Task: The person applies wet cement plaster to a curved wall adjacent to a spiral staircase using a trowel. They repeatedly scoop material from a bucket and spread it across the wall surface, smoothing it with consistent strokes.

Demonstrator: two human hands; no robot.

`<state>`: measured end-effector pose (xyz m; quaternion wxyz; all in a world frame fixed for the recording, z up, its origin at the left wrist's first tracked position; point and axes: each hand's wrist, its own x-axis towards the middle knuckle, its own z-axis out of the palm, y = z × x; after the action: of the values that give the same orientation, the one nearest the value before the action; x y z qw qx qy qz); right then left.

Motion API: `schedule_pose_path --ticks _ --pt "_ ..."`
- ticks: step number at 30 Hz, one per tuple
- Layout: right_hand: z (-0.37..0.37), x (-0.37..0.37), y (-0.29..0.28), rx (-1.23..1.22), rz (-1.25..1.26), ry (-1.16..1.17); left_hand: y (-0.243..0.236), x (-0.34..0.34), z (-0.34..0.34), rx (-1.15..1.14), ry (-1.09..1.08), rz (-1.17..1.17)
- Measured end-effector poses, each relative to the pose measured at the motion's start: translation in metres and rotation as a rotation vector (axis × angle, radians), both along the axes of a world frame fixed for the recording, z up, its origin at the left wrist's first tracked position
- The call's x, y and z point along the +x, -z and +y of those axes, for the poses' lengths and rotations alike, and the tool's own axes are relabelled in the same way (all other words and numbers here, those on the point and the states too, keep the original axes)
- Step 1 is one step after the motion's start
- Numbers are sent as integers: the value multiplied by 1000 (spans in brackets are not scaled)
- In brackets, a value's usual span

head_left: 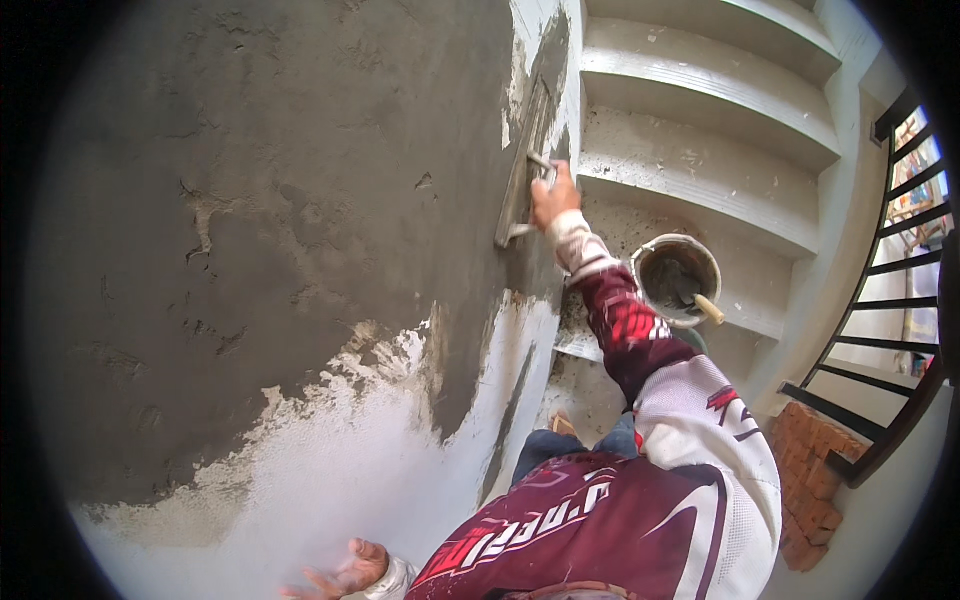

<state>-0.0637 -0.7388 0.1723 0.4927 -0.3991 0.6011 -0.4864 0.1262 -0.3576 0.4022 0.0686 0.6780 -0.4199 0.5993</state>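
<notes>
My right hand (556, 203) is closed round the handle of a long plastering trowel (521, 190). The blade lies along the wall (330, 170), over wet grey plaster close to the wall's right edge. Dark grey plaster covers most of this wall, with rough, torn-looking patches. Below a ragged border, bare white wall (350, 470) shows. My left hand (352, 573) is low in the view in front of this white part, fingers spread and holding nothing; I cannot tell whether it touches the wall. Beside my right forearm, a bucket (637, 272) with grey mix stands on the stairs, a light-coloured tool handle (709, 309) sticking out.
White, splattered stairs (700, 150) rise on the right toward the top. A black railing (905, 303) curves along the far right. Stacked red bricks (812, 470) sit below it. My feet are on the stairs beneath me, near the wall.
</notes>
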Motion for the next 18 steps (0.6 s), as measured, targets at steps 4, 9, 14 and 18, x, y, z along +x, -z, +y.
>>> schedule_pose_path --ticks 4,9,14,18 --pt "172 74 57 -285 9 -116 -5 19 8 87 232 -260" --pt "149 70 68 -241 36 -105 -1 22 19 103 124 -232" --pt "-12 -2 10 22 67 -35 -1 14 3 79 200 -278" --pt "155 66 65 -286 8 -102 -3 10 3 94 125 -263"
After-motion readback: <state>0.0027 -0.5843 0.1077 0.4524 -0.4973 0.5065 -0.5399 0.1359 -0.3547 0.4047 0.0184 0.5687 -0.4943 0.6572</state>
